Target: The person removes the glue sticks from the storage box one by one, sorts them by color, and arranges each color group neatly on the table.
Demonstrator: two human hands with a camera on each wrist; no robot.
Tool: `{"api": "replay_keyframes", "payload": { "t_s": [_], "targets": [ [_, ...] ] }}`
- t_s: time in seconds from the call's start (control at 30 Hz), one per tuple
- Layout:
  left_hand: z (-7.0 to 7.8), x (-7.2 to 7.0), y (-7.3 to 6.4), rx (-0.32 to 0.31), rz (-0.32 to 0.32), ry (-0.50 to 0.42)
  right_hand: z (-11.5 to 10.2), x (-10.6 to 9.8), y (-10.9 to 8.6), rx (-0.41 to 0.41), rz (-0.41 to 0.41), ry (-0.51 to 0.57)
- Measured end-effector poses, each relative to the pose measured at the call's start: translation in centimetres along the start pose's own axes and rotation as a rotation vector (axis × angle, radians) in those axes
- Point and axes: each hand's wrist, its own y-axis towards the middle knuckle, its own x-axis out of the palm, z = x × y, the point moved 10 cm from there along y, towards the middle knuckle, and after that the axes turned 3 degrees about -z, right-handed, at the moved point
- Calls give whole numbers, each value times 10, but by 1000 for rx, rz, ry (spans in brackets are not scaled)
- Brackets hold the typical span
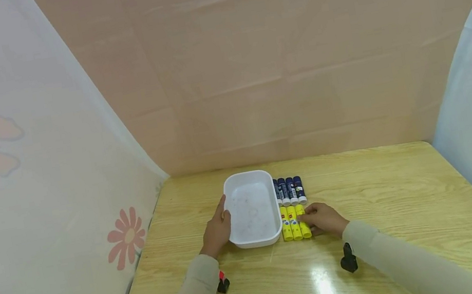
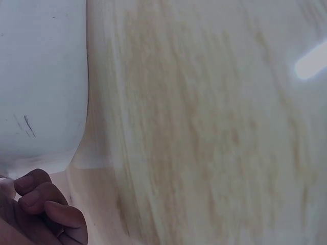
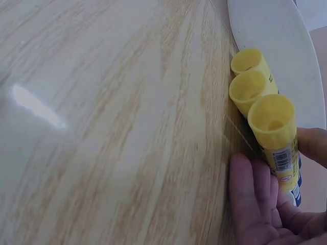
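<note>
A shallow white plastic tray [image 1: 252,212] lies on the table, its left rim gripped by my left hand [image 1: 219,231]. In the left wrist view, curled fingers [image 2: 53,204] show at the tray's corner. Right of the tray, three yellow glue sticks lie side by side. My right hand [image 1: 324,218] pinches the rightmost yellow glue stick [image 1: 305,229] between thumb and fingers. The right wrist view shows this glue stick [image 3: 276,125] end-on, raised a little above the other two yellow glue sticks [image 3: 250,89]. The tray's inside is bare.
Several dark blue glue sticks [image 1: 291,189] with white ends lie in a row just behind the yellow ones, the leftmost partly hidden by the tray. The wooden table [image 1: 392,183] meets a tan cloth backdrop [image 1: 231,116], with patterned curtains [image 1: 53,146] at the sides.
</note>
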Motion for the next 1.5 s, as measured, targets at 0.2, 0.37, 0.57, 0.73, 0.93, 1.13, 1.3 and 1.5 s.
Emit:
{"api": "replay_keyframes", "payload": {
  "t_s": [0.2, 0.37, 0.57, 0.73, 0.93, 1.13, 1.3, 1.5],
  "targets": [
    [2, -1, -1, 3, 4, 1, -1, 0, -2, 7, 20, -49],
    [2, -2, -1, 2, 9, -2, -4, 2, -5, -9, 24, -41],
    [2, -1, -1, 10, 1, -1, -6, 3, -6, -12, 15, -26],
    [1, -1, -1, -1, 4, -5, -6, 4, -5, -9, 1, -4],
    [-2, 1, -1, -14, 1, -9, -4, 3, -4, -5, 2, 0],
    [-3, 3, 0, -11, -15, -16, -1, 3, -5, -10, -3, 37],
    [-3, 3, 2, -1, -13, -8, -6, 4, -9, -24, -39, 61],
    [0, -1, 6, 11, -20, 10, -13, 5, -12, -12, -64, 31]
  ]
}}
